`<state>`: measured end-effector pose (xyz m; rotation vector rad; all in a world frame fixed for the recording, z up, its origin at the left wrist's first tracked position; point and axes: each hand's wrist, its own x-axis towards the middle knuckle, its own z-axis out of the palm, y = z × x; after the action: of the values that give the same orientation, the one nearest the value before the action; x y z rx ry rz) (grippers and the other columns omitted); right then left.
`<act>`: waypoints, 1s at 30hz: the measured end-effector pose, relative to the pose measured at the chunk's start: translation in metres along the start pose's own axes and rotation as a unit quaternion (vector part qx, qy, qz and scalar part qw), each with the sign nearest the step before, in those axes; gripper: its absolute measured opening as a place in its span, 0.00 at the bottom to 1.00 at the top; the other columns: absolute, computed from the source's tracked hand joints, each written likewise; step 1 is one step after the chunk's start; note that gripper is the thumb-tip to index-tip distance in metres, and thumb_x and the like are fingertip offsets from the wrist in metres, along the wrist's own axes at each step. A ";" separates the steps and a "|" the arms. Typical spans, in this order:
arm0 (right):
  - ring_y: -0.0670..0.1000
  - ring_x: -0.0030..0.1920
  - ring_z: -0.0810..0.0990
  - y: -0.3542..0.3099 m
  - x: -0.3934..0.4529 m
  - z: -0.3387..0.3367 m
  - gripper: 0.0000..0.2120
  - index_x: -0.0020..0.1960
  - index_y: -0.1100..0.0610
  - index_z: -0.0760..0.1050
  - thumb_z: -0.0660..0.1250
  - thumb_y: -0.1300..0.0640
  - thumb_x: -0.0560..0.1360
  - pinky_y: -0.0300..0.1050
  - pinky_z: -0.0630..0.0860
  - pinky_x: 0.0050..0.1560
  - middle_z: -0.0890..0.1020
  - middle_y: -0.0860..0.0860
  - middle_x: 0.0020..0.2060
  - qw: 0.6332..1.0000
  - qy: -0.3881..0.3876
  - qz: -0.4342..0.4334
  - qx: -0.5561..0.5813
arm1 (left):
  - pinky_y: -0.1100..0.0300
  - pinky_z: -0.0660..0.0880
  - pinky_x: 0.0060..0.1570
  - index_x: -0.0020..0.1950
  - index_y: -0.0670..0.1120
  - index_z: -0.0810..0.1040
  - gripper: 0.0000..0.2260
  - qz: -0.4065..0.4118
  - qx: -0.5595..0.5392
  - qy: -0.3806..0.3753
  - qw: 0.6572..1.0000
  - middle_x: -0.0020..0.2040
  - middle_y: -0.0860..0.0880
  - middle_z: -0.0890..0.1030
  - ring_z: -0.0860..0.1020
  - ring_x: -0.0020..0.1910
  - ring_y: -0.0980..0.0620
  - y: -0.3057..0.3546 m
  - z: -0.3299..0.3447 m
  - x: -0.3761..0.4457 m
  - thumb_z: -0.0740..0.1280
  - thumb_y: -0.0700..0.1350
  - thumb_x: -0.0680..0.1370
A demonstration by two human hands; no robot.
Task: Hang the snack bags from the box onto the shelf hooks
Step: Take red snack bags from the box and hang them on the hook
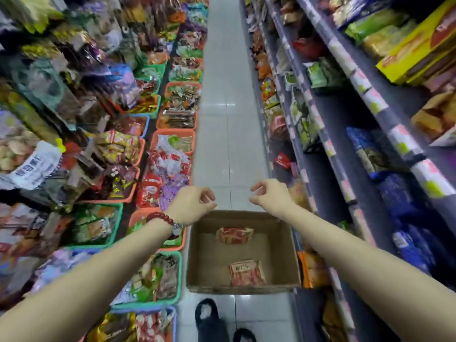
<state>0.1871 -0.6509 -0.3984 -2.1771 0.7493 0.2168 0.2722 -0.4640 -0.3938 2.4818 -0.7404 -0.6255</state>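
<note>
An open cardboard box (pixel 204 257) stands on the aisle floor in front of my feet. Two red snack bags lie flat inside it: one near the far wall (pixel 234 235), one near the front wall (pixel 246 272). My left hand (pixel 192 204) hovers over the box's far left corner, fingers loosely curled, holding nothing. My right hand (pixel 270 195) hangs above the far right corner, fingers also curled and empty. Hanging snack bags (pixel 98 58) crowd the shelving on the left; the hooks themselves are hidden behind them.
Coloured baskets of snacks (pixel 172 154) line the floor along the left. Grey shelves (pixel 345 124) with packets run along the right. A narrow tiled aisle (pixel 227 95) stretches ahead. My dark slippers (pixel 207 317) stand just behind the box.
</note>
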 end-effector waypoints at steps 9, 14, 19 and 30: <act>0.49 0.45 0.79 0.126 0.084 0.075 0.12 0.53 0.60 0.80 0.73 0.57 0.71 0.36 0.69 0.47 0.84 0.56 0.47 0.995 -0.004 0.099 -0.003 | 0.64 0.71 0.44 0.48 0.49 0.80 0.05 -0.063 -0.041 -0.113 0.991 0.45 0.49 0.83 0.80 0.47 0.52 -0.073 0.127 0.106 0.67 0.47 0.75; 0.46 0.47 0.77 0.208 0.133 0.134 0.13 0.55 0.56 0.78 0.72 0.55 0.72 0.37 0.72 0.50 0.83 0.50 0.48 0.989 -0.057 0.133 -0.037 | 0.65 0.68 0.48 0.50 0.48 0.80 0.06 -0.109 -0.063 -0.143 0.982 0.47 0.52 0.80 0.77 0.49 0.56 -0.125 0.209 0.148 0.67 0.47 0.76; 0.51 0.58 0.79 0.272 0.190 0.206 0.20 0.62 0.56 0.75 0.72 0.54 0.72 0.44 0.74 0.61 0.81 0.53 0.59 0.983 -0.103 0.120 -0.088 | 0.65 0.68 0.48 0.51 0.47 0.80 0.07 -0.156 -0.099 -0.139 0.973 0.46 0.53 0.79 0.76 0.49 0.55 -0.185 0.287 0.180 0.66 0.47 0.77; 0.56 0.67 0.71 0.352 0.322 0.364 0.29 0.76 0.51 0.56 0.63 0.52 0.79 0.44 0.70 0.63 0.70 0.56 0.68 0.963 -0.199 0.105 -0.146 | 0.64 0.73 0.52 0.57 0.46 0.80 0.10 -0.225 -0.151 -0.116 0.956 0.54 0.48 0.81 0.78 0.53 0.53 -0.286 0.420 0.243 0.66 0.45 0.77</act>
<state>0.2767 -0.6978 -0.9904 -2.2172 0.7484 0.8964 0.3360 -0.5245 -0.9500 2.3147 -0.1273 -1.1179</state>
